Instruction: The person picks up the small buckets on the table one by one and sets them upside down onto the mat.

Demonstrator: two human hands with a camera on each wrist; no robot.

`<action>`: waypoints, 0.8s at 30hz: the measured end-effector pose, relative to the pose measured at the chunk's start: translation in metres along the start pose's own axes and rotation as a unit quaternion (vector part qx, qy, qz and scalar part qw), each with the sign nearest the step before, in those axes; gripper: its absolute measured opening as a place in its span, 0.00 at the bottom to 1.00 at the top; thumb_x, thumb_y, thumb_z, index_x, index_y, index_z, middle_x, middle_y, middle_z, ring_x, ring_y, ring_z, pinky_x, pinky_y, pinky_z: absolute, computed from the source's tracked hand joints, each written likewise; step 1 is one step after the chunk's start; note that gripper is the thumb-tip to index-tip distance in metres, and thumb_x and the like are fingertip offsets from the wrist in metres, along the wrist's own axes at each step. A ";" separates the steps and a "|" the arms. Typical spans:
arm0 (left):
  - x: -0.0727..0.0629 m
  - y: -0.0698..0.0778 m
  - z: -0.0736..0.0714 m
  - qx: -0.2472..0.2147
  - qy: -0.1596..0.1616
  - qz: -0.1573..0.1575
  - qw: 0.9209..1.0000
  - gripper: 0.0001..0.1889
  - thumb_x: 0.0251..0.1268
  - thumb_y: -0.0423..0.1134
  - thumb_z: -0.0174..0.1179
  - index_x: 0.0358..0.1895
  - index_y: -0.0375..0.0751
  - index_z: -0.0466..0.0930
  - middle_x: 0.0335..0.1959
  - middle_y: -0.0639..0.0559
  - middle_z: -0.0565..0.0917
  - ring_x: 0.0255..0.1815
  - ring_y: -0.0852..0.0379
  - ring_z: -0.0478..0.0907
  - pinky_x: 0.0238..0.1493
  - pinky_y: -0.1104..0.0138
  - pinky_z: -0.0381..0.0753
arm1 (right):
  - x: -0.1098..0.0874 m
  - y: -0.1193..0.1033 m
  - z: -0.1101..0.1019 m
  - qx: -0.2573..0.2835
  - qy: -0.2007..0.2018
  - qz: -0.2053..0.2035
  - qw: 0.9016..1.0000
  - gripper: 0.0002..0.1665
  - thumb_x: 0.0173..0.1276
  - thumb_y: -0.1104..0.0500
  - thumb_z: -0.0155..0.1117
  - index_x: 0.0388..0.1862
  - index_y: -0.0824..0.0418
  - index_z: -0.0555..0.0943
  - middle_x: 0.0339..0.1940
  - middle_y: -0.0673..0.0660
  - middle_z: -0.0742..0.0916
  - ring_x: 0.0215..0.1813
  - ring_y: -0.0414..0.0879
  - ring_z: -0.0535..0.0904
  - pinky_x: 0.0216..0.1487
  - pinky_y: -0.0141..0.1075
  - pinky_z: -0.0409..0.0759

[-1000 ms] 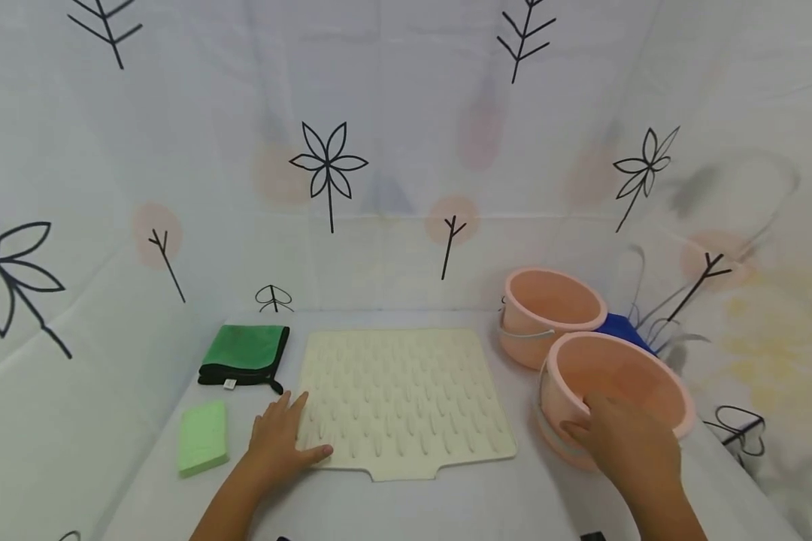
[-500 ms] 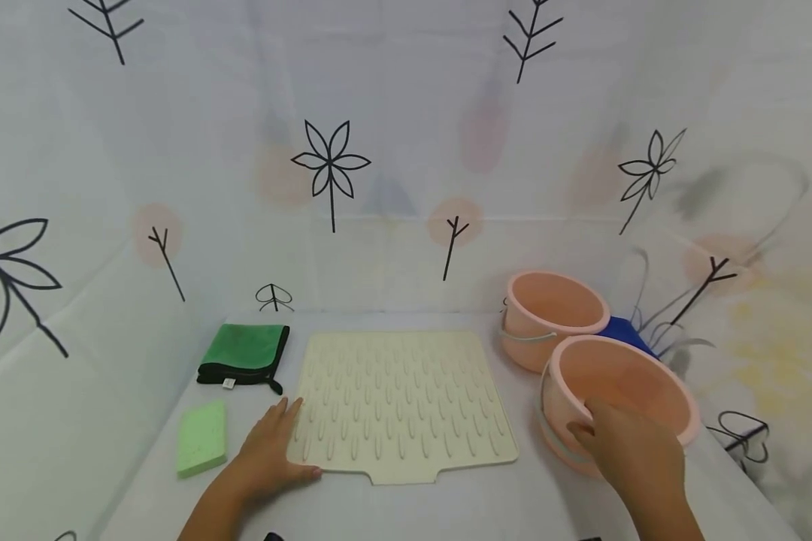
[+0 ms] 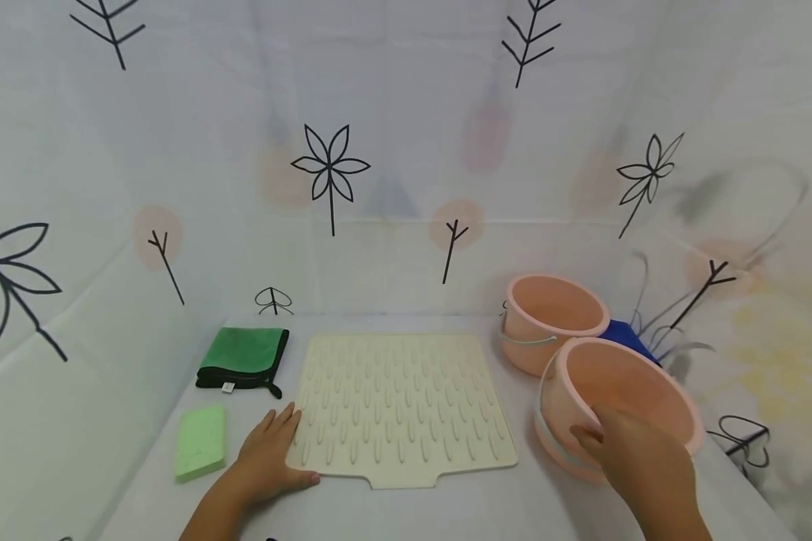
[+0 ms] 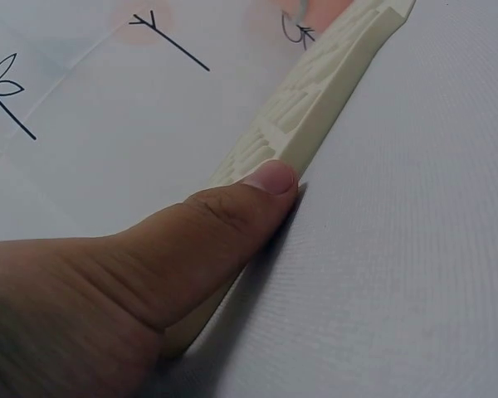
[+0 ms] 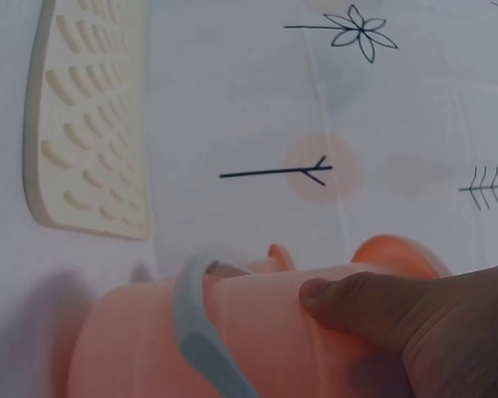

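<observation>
The left hand [image 3: 265, 458] is lying flat at the near left corner of a cream mat [image 3: 399, 406], its fingers stretched out and relaxed, the fingertips resting on the mat's edge and the thumb [image 4: 261, 186] pressing against the mat's thick side wall where it meets the white table cover [image 3: 460, 503]. The mat is a pale, soft-looking square slab with rounded corners, rows of raised oval ribs running over its whole top, and a short tab jutting out from the middle of its near edge; it is lying flat at the middle of the table. The right hand [image 3: 639, 458] is gripping the nearer pink bucket [image 3: 616, 398] at its near rim, the thumb [image 5: 349, 303] pressing on the outer wall while the other fingers are going over the rim; how they are lying inside I cannot tell. This bucket is salmon pink, round and smooth, with a pale grey-blue handle [image 5: 203, 336] hanging down against its side, and it is tilting toward the mat, just beside the mat's right edge. A second pink bucket [image 3: 555, 319] is standing upright right behind it, with something blue [image 3: 625, 334] showing beside the two. To the left of the mat, a folded green cloth [image 3: 243, 355] with a black border is lying at the back and a light green sponge [image 3: 201, 441] in front, near the left hand.
</observation>
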State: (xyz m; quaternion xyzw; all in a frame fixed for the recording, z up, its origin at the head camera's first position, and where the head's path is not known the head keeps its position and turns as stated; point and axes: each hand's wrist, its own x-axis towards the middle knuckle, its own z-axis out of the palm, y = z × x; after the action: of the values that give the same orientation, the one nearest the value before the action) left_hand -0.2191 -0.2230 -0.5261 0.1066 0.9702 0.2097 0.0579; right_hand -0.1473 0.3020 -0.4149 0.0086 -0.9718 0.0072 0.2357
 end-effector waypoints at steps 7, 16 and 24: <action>0.000 0.001 0.000 -0.001 -0.004 -0.004 1.000 0.70 0.39 0.73 0.78 0.80 0.29 0.60 0.82 0.31 0.60 0.81 0.21 0.49 0.77 0.31 0.52 | -0.003 -0.011 -0.007 0.035 0.045 0.002 0.998 0.35 0.57 0.42 0.81 0.16 0.49 0.61 0.12 0.46 0.62 0.16 0.41 0.56 0.19 0.36 0.51; 0.001 0.003 -0.002 -0.005 -0.011 -0.017 1.000 0.70 0.38 0.73 0.78 0.80 0.30 0.60 0.83 0.32 0.59 0.82 0.21 0.48 0.77 0.30 0.50 | -0.002 -0.037 -0.009 0.059 0.079 0.004 0.995 0.35 0.57 0.43 0.82 0.15 0.51 0.63 0.13 0.46 0.63 0.18 0.42 0.58 0.20 0.35 0.54; 0.001 0.002 -0.002 -0.001 -0.015 -0.017 1.000 0.70 0.38 0.74 0.78 0.80 0.31 0.60 0.83 0.31 0.59 0.82 0.21 0.48 0.78 0.31 0.50 | 0.001 -0.054 -0.007 0.090 0.114 0.008 0.989 0.32 0.54 0.44 0.84 0.16 0.52 0.66 0.14 0.46 0.65 0.20 0.42 0.60 0.21 0.33 0.57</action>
State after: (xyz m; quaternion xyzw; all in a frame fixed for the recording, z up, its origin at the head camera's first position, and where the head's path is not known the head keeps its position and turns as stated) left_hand -0.2201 -0.2216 -0.5239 0.0935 0.9707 0.2081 0.0760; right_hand -0.1441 0.2479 -0.4072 0.0208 -0.9340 0.0978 0.3429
